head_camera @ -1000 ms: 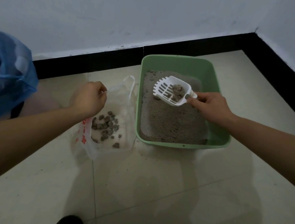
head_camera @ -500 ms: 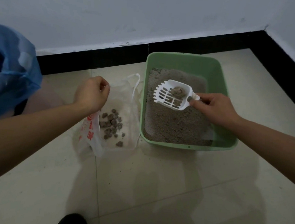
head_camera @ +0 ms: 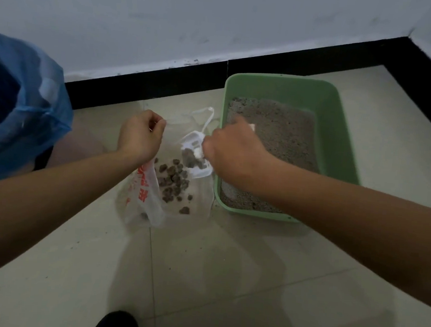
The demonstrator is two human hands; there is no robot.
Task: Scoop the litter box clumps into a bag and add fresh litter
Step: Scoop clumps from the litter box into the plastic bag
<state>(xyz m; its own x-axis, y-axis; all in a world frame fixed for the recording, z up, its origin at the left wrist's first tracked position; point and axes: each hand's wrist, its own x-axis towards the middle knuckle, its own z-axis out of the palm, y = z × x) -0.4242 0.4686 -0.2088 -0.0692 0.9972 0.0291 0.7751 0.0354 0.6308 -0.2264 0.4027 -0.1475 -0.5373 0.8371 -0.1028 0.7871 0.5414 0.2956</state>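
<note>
Crossing from green plastic litter box [head_camera: 336, 152], right hand [head_camera: 232, 154] grips white slotted scoop [head_camera: 191, 142], dumping grey clumps [head_camera: 192, 161] into clear plastic bag [head_camera: 139, 196]; left hand [head_camera: 139, 134] pinches it open.

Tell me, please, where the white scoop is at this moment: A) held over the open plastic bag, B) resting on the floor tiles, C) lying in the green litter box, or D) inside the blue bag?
A: the right hand holds the white scoop, with clumps in it, over the plastic bag, which the left hand holds open beside the green litter box.
</note>
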